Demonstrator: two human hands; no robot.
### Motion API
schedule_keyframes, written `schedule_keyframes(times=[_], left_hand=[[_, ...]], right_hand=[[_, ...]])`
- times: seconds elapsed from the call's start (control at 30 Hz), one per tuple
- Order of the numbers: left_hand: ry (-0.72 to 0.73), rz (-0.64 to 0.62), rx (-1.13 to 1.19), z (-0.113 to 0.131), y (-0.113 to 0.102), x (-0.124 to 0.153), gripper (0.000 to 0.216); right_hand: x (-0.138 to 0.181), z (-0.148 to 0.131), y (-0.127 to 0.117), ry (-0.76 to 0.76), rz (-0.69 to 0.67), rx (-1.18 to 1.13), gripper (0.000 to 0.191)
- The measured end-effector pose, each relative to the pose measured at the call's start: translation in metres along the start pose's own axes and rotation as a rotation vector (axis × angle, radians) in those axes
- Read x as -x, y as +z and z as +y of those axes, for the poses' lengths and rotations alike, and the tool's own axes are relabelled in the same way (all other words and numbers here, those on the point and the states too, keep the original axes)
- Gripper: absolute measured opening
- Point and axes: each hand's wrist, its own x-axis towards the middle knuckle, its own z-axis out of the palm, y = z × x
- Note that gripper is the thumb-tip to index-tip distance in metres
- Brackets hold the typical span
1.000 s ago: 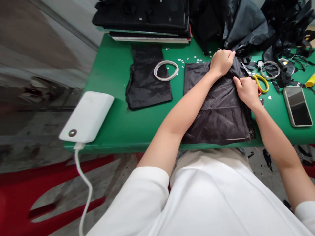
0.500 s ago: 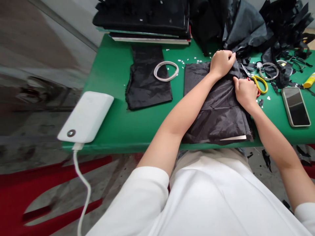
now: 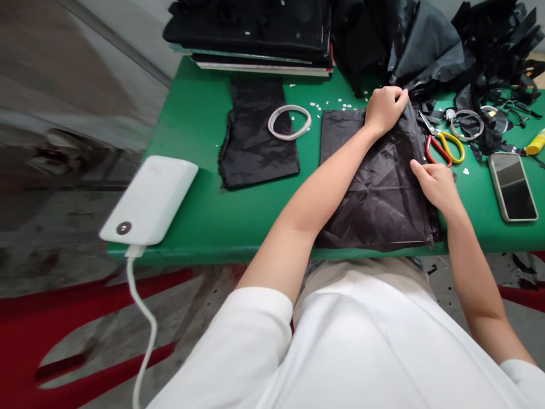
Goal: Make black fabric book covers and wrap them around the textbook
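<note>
A sheet of black fabric (image 3: 378,210) lies spread over a flat rectangular thing, mostly hidden, by the table's front edge. My left hand (image 3: 386,109) is closed at its upper right corner, with the fingertips turned away from view. Lower down, my right hand (image 3: 436,184) grips the fabric's right edge, thumb on top and fingers curled out of sight. Just beyond that hand rest scissors (image 3: 440,136) with one red and one yellow handle. To the left, a pale tape roll (image 3: 289,136) sits partly on another piece of black fabric (image 3: 259,153).
On the green table (image 3: 242,227) are a white power bank (image 3: 149,193) with a cable, a phone (image 3: 513,187), a second tape ring (image 3: 467,138) and a yellow tube (image 3: 536,142). Behind stand a black-covered stack (image 3: 251,28) and heaped black scraps (image 3: 496,45).
My right hand has moved down and slightly right along the fabric's edge, uncovering the scissors' red handle. The white strip at the fabric's lower edge is now mostly covered. My left hand stays put.
</note>
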Motion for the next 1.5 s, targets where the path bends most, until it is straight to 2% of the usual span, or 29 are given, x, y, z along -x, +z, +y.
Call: schedule_keyframes(times=[0.3,0.53,0.8,1.03,1.27,1.5], left_hand=[[0.041,0.004,-0.040,-0.008,0.004,-0.003,0.048],[-0.007,-0.095,-0.236,0.006,-0.007,0.003,0.045],[-0.063,-0.135,-0.276,0.012,-0.011,0.007,0.048],[-0.054,-0.110,-0.259,0.011,-0.009,0.007,0.046],[-0.051,-0.150,-0.292,0.009,-0.008,0.006,0.051],[-0.040,-0.238,-0.323,0.010,-0.007,0.008,0.047]], right_hand=[[0.012,0.002,0.003,-0.015,0.016,0.003,0.059],[0.019,0.003,0.004,0.016,0.020,-0.112,0.066],[0.056,0.010,-0.006,0.031,-0.091,-0.091,0.055],[0.090,0.011,-0.011,-0.099,-0.110,-0.126,0.054],[0.094,0.019,-0.004,-0.123,-0.087,-0.120,0.060],[0.097,0.020,-0.003,-0.130,-0.091,-0.100,0.059]])
